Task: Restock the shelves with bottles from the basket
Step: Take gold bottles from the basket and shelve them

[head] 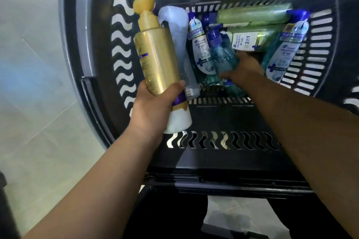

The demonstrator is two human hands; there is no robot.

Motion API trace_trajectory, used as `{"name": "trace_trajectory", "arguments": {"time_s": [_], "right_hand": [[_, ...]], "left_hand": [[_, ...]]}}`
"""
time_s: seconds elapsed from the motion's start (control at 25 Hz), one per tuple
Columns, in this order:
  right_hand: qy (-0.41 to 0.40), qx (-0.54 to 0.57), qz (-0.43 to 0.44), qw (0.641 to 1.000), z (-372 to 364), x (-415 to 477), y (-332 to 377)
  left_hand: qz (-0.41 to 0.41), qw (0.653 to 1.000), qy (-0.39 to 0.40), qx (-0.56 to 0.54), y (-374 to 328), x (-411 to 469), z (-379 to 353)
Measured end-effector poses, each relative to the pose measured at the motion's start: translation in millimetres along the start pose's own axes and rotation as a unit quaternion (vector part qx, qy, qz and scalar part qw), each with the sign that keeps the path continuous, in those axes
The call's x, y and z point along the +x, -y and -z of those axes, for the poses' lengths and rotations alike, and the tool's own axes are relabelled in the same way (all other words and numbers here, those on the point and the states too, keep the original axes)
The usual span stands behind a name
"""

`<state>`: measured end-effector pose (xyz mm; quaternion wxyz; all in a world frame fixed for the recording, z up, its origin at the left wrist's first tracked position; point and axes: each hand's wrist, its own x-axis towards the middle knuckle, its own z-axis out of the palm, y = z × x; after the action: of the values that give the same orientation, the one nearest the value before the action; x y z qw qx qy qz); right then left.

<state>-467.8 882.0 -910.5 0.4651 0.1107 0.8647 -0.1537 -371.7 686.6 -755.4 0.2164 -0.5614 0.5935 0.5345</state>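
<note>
While the left hand [155, 106] is clamped around the lower body of a gold bottle [157, 58], the bottle's gold cap points toward 12 o'clock, leaning slightly to 11, and its white base sticks out below the palm. Thumb wraps over the front, just above a purple band.

The right hand [241, 70] is down inside the basket [223, 116], fingers closed on a teal bottle with a blue cap [223, 52]; cap toward 11 o'clock. Some motion blur there, but the grip reads as closed.

Just at 3 o'clock of the gold bottle: a pale translucent bottle [174, 31], lying on the basket floor, partly behind it. Between that and the right hand, a white-and-blue shampoo bottle [202, 52]. At 12 to 1 o'clock of the right hand, green bottles [252, 14] lie crosswise against the far wall. At 2 o'clock, another white-and-blue bottle [285, 48] leans on the slotted side wall.

Basket dark, slotted walls. Pale tiled floor [38, 83] at 9 o'clock.
</note>
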Motion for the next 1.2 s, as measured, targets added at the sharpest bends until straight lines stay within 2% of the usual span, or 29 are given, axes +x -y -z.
{"name": "trace_trajectory", "arguments": {"time_s": [0.12, 0.28, 0.4, 0.6, 0.84, 0.92, 1.2], "right_hand": [[-0.007, 0.066, 0.006, 0.998, 5.5, -15.0, -3.0], [0.067, 0.166, 0.008, 0.984, 25.6, -28.4, -2.0], [0.143, 0.329, -0.015, 0.933, 38.5, -50.6, -0.2], [0.245, 0.441, -0.013, 0.863, 101.2, -143.8, 4.3], [0.250, 0.461, 0.052, 0.850, 222.7, -288.8, 46.2], [0.254, 0.483, 0.071, 0.835, 256.5, -335.6, 59.6], [0.142, 0.576, 0.121, 0.796, 315.0, -495.5, 107.4]], "left_hand": [[0.012, 1.000, 0.017, -0.013, -2.1, -6.8, -0.1], [0.021, 0.999, 0.043, -0.014, -10.3, -31.2, 1.4], [0.035, 0.996, 0.074, -0.023, -15.4, -47.2, 11.1], [0.082, 0.985, 0.125, -0.083, -39.2, -101.0, 30.7], [0.044, 0.979, 0.184, -0.082, -104.7, -209.3, 70.2], [0.022, 0.972, 0.208, -0.106, -130.8, -251.5, 85.2], [-0.072, 0.940, 0.286, -0.172, -213.3, -385.7, 146.8]]}}
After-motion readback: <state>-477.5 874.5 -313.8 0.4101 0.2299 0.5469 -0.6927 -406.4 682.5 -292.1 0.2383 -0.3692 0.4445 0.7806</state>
